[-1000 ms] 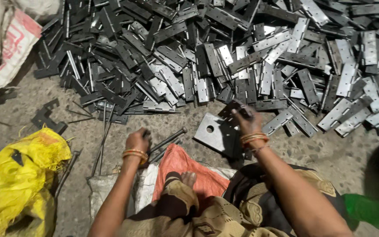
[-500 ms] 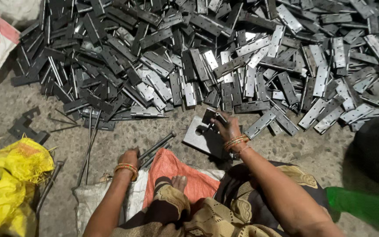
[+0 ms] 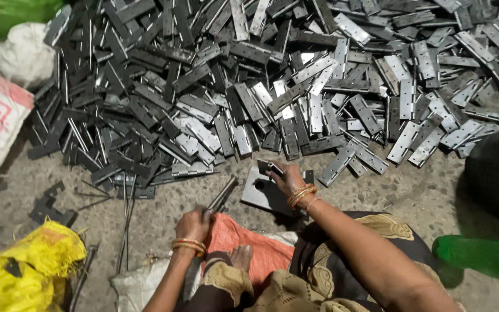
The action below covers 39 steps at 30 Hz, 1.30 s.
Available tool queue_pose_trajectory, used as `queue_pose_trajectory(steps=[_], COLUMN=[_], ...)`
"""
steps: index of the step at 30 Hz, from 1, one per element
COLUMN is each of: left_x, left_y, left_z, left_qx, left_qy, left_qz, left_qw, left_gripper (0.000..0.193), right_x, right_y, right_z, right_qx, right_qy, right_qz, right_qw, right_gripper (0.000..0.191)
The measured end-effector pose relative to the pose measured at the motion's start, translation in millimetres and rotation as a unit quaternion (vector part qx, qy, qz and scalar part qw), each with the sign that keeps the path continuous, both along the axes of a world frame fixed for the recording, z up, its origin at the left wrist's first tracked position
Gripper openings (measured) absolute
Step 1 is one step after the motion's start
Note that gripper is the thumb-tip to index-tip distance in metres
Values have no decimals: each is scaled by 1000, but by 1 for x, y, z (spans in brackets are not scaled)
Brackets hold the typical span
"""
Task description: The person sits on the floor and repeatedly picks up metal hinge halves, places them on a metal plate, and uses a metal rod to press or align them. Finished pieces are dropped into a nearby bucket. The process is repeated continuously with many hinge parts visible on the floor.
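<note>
Right hand (image 3: 287, 176) pinches a hinge (image 3: 268, 167) over the plate (image 3: 261, 193), left hand (image 3: 194, 224) clenches rods (image 3: 222, 195); best seat hinge flat below the pinch.

Yellow sack (image 3: 27, 266): lower left corner, crumpled woven plastic, frayed top edge, dark scrap on it.

White sack (image 3: 1, 130): left edge, lying flat on floor, red band and red printed markings.

White bag (image 3: 21, 55): upper left, bulging, plain, touching edge of metal pile.

Green bag (image 3: 12, 14): top left corner, behind white bag, shiny plastic.

Pale sack (image 3: 140, 286): bottom centre, flat on floor, partly covered by orange cloth.

No signs or screens.
</note>
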<state>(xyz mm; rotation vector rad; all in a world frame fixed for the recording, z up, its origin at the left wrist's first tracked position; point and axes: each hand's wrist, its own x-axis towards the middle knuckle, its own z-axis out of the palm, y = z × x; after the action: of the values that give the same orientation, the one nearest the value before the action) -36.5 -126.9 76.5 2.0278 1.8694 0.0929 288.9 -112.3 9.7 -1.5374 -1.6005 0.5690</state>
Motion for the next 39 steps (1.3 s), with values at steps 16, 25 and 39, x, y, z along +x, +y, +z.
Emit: queue_pose_trajectory(steps=[16,25,39], left_x=[109,97,106], left_y=[-8,-4,-16], left_z=[86,31,75], left_qx=[381,51,307], left_qy=[-260,-213,-236], left_qz=[-203,-52,-179], left_qw=[864,974,904], left_gripper=[30,26,41], right_x=[-9,-9,-1], right_y=[-5,-3,-1], right_z=[9,-10,-14], right_qx=[-20,-33,-53], right_qy=[77,59,2], right_qz=[15,4,41], right_qw=[997,998,998], right_gripper=[43,39,33])
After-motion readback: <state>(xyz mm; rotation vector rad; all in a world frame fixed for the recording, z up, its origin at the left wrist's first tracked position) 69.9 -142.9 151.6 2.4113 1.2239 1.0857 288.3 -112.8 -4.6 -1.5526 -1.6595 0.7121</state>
